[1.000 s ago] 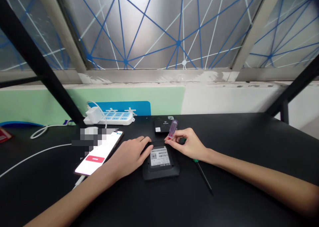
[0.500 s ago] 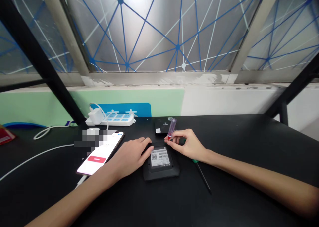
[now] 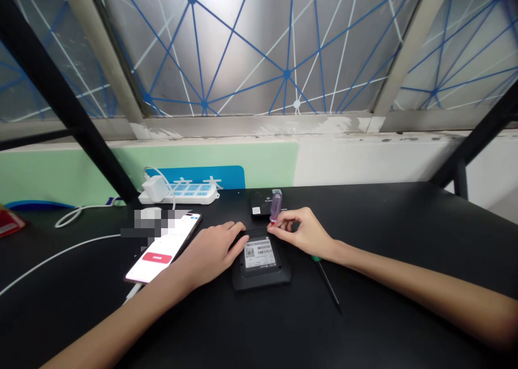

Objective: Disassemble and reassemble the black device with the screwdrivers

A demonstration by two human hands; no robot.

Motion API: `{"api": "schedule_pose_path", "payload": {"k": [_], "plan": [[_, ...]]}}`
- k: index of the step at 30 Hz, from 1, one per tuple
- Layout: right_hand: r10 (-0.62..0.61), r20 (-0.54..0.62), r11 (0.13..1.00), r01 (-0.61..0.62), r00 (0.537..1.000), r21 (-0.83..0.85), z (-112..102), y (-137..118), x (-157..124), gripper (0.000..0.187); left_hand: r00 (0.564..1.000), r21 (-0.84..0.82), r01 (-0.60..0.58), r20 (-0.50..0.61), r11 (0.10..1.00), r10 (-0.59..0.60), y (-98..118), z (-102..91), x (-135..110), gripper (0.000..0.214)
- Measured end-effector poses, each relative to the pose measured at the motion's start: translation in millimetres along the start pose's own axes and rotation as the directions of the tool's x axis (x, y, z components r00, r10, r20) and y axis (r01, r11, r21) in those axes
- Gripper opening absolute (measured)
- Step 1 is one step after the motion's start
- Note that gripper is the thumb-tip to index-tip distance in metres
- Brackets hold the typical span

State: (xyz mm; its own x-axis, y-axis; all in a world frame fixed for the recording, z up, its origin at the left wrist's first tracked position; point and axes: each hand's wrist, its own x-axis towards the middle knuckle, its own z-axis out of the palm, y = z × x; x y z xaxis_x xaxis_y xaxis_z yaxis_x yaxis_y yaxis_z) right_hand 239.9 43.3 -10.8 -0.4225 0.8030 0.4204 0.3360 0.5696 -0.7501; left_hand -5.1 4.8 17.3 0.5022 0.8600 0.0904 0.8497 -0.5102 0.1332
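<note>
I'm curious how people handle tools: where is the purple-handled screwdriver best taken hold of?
Probably grip the purple-handled screwdriver by its thick handle, coming from above: it stands almost upright with the handle's top end free, while the right hand pinches its lower end.

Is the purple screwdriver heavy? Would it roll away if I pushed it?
The purple screwdriver is probably light: the right hand holds it upright in a small pinch, and its handle looks like plastic. The handle looks round, so it would likely roll if pushed over on the black table.
</note>
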Motion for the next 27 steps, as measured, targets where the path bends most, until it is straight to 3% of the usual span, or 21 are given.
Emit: {"api": "schedule_pose_path", "payload": {"k": [27], "plan": [[0.022,0.015,0.997,-0.021,1.000,-0.072,0.0,0.3,-0.4,0.020,0.999,-0.006,-0.032,-0.019,0.999,0.032,-3.8,3.5,1.1,0.036]]}}
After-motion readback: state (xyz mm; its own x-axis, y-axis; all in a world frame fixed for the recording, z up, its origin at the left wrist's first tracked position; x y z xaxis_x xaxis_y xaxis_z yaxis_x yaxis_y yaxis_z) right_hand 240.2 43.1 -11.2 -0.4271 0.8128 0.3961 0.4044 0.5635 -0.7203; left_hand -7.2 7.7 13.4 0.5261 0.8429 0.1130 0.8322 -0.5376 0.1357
